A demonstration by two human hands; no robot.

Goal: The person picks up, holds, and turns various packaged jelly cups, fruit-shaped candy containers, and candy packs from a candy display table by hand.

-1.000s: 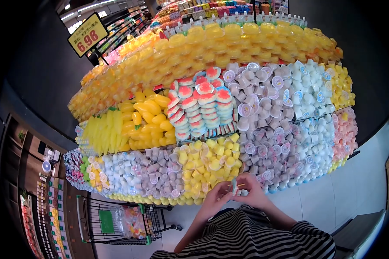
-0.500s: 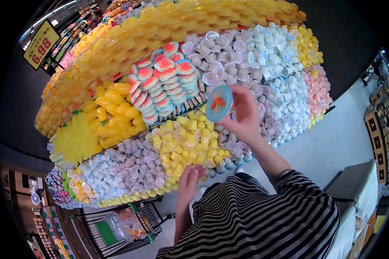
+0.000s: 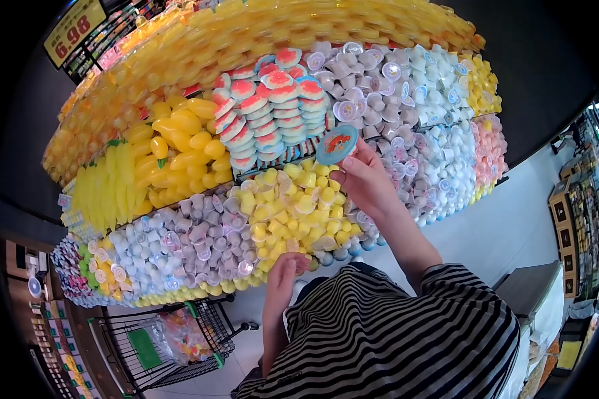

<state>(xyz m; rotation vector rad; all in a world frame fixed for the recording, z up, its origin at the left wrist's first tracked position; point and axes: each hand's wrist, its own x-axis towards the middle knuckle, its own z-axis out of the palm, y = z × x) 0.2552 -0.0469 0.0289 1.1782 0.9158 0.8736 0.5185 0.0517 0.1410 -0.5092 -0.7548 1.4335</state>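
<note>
Pinched between the thumb and fingers of my right hand (image 3: 365, 178) is a round light-blue pack (image 3: 337, 144) with a red picture on its face. It is raised over the display, its printed side turned up towards me. Just behind it rise stacks of similar round red, white and blue packs (image 3: 273, 110). My left hand (image 3: 286, 271) hovers by the front edge, near the yellow jelly cups (image 3: 293, 216). Its fingers are loosely bent and apart, with nothing visible in them.
Grey-white cups (image 3: 209, 233) and yellow mango-shaped packs (image 3: 180, 136) fill the display. A shopping cart (image 3: 209, 326) holding a clear bag of colourful items (image 3: 180, 336) stands at lower left. A price sign (image 3: 75, 30) hangs at upper left; a grey-topped counter (image 3: 529, 289) is at right.
The round pack has tipped flatter, and my right hand has turned and dropped slightly with it. My left hand stays by the front edge. The whole view has shifted a little.
</note>
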